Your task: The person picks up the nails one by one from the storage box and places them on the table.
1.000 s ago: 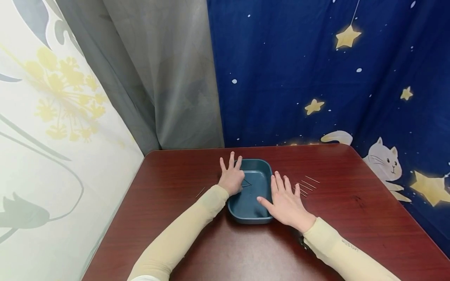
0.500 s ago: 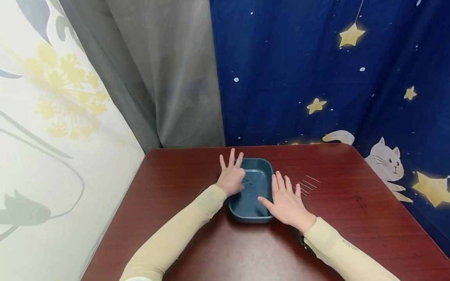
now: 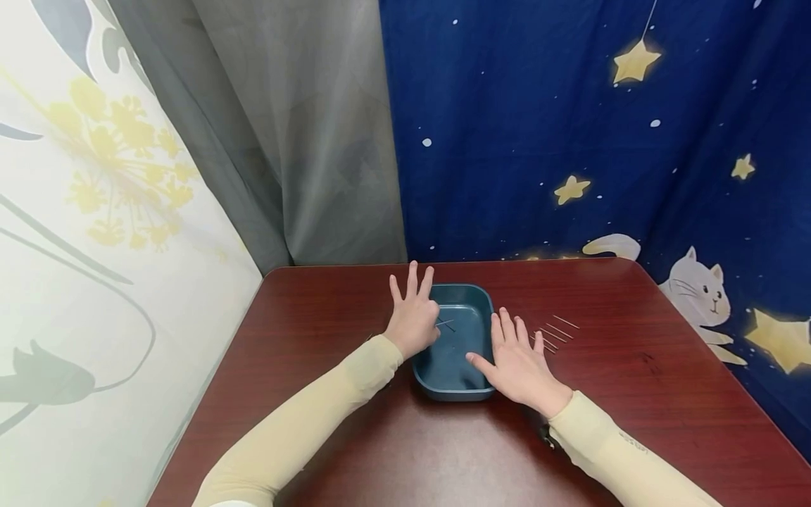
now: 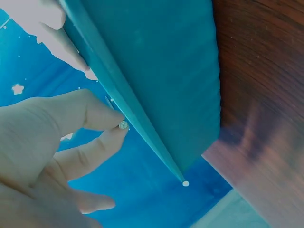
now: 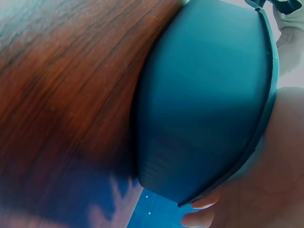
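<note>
My left hand point(image 3: 412, 320) is over the left rim of a dark teal plastic tray point(image 3: 453, 366). Its thumb and index finger pinch a thin metal nail point(image 4: 123, 125), whose crosshatched round head faces the left wrist camera; the other fingers spread away. In the head view the nail's shaft reaches over the tray, beside a dark thin line that could be its shadow or another nail. My right hand point(image 3: 522, 366) rests on the tray's right rim, fingers straight and thumb over the inside. Several loose nails point(image 3: 559, 331) lie on the table just right of that hand.
The reddish-brown table point(image 3: 317, 310) carries the tray near its far middle. A grey curtain point(image 3: 336, 141) and a blue star-patterned curtain point(image 3: 507, 127) hang behind its far edge. A white patterned panel point(image 3: 127, 296) borders the left side.
My left hand has shifted slightly left and away from me, still pinching the nail, whose angle has changed. My left sleeve now hides most of the thin pieces left of the tray. The right hand stays put.
</note>
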A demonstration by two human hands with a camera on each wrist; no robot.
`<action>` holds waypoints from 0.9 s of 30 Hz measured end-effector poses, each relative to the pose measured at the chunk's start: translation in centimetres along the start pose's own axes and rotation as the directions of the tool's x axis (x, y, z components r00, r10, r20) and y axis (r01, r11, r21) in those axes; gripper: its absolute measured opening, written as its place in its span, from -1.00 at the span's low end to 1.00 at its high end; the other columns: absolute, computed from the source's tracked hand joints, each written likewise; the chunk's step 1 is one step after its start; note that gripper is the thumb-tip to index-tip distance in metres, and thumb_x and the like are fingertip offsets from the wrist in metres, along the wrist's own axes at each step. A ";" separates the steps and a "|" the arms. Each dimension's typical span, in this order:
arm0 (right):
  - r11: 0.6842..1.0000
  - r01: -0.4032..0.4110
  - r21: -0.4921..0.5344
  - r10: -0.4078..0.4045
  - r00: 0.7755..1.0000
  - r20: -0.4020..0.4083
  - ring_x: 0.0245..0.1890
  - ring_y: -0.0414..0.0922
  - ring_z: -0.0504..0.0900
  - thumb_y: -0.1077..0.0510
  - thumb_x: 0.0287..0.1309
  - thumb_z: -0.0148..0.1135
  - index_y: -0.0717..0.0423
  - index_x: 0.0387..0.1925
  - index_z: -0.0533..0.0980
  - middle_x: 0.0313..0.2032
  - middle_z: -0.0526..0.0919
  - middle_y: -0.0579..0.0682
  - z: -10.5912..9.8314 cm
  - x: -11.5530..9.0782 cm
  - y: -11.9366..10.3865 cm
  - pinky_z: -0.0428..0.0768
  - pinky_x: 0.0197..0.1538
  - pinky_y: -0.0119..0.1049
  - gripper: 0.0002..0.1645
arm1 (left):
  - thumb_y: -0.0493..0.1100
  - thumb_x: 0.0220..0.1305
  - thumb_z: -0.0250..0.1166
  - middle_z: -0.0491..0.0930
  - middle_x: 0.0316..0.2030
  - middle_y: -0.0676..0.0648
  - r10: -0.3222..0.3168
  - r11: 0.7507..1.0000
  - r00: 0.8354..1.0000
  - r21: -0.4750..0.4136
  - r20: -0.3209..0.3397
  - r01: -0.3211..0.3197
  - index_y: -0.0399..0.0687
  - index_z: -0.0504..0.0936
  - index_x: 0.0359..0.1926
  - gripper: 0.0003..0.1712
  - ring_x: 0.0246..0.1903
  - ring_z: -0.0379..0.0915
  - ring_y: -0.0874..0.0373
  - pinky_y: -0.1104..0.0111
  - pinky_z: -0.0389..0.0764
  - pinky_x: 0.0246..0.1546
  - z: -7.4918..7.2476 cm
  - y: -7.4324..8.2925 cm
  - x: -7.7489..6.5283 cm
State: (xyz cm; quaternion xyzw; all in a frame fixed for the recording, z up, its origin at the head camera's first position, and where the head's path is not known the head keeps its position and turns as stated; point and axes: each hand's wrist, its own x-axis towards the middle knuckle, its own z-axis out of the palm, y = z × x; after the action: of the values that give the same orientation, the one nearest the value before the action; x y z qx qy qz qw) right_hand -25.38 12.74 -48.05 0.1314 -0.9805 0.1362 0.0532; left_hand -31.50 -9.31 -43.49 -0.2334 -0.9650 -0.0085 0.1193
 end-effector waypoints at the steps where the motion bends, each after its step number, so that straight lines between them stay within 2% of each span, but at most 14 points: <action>1: 1.000 -0.004 0.006 0.004 1.000 0.001 0.48 0.37 -0.03 -0.57 0.25 -0.04 0.29 0.56 -0.01 0.55 -0.05 0.28 0.0 0.0 0.1 -0.10 0.29 0.53 0.26 | -0.01 0.07 0.54 -0.05 0.55 -0.28 -0.002 1.000 1.000 -0.004 -0.009 0.002 0.14 0.79 -0.47 -0.89 0.51 -0.50 -0.35 -0.47 -0.25 0.27 -0.1 -0.1 -0.1; 5: 1.000 -0.015 0.018 0.015 1.000 0.007 0.48 0.35 -0.04 -0.62 0.23 -0.11 0.24 0.57 -0.04 0.56 -0.08 0.25 0.1 -0.1 0.2 -0.11 0.29 0.52 0.27 | 0.00 0.07 0.53 -0.07 0.56 -0.27 -0.010 1.000 1.000 -0.018 -0.019 0.009 0.13 0.79 -0.46 -0.89 0.52 -0.55 -0.32 -0.46 -0.31 0.27 -0.6 -0.5 -0.7; 9: 1.000 -0.013 0.027 0.013 1.000 0.000 0.48 0.35 -0.03 -0.60 0.24 -0.07 0.22 0.58 -0.03 0.56 -0.08 0.25 0.3 -0.1 0.2 -0.11 0.29 0.52 0.25 | -0.01 0.08 0.52 -0.11 0.57 -0.25 -0.010 1.000 1.000 -0.030 -0.024 0.009 0.13 0.76 -0.50 -0.87 0.51 -0.63 -0.28 -0.44 -0.36 0.28 -0.9 -1.3 -1.5; 15: 0.999 -0.016 0.030 0.016 1.000 -0.004 0.48 0.35 -0.02 -0.57 0.26 -0.04 0.21 0.58 -0.02 0.56 -0.07 0.24 0.5 -0.2 0.2 -0.12 0.30 0.52 0.23 | -0.11 0.04 0.48 -0.07 0.56 -0.26 -0.026 0.998 0.996 -0.066 -0.084 0.021 0.12 0.68 -0.59 -0.84 0.52 -0.58 -0.29 -0.45 -0.36 0.28 -1.5 -2.7 -2.7; 22: 0.999 -0.015 0.037 0.015 1.000 -0.007 0.48 0.35 -0.03 -0.57 0.25 -0.04 0.22 0.57 -0.02 0.56 -0.06 0.24 0.4 -0.2 0.1 -0.14 0.29 0.52 0.23 | -0.17 0.08 0.41 0.01 0.54 -0.26 -0.105 0.986 0.984 -0.145 -0.147 0.083 0.09 0.67 -0.61 -0.83 0.53 -0.46 -0.30 -0.44 -0.34 0.29 -2.2 -4.6 -3.8; 27: 0.999 -0.011 0.035 0.011 1.000 -0.003 0.48 0.35 -0.03 -0.56 0.25 -0.02 0.23 0.57 -0.02 0.55 -0.06 0.25 0.3 -0.2 0.1 -0.15 0.30 0.52 0.23 | -0.14 0.07 0.47 0.07 0.51 -0.30 -0.190 0.965 0.971 -0.208 -0.144 0.158 0.10 0.64 -0.66 -0.76 0.52 -0.43 -0.32 -0.45 -0.31 0.28 -1.9 -6.3 -4.9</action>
State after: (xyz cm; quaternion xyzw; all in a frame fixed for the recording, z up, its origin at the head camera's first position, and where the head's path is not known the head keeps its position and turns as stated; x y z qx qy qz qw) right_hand -25.27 12.76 -48.40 0.1267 -0.9785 0.1541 0.0519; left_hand -29.70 -17.25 -42.58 -0.1565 -0.9633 -0.1327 0.1728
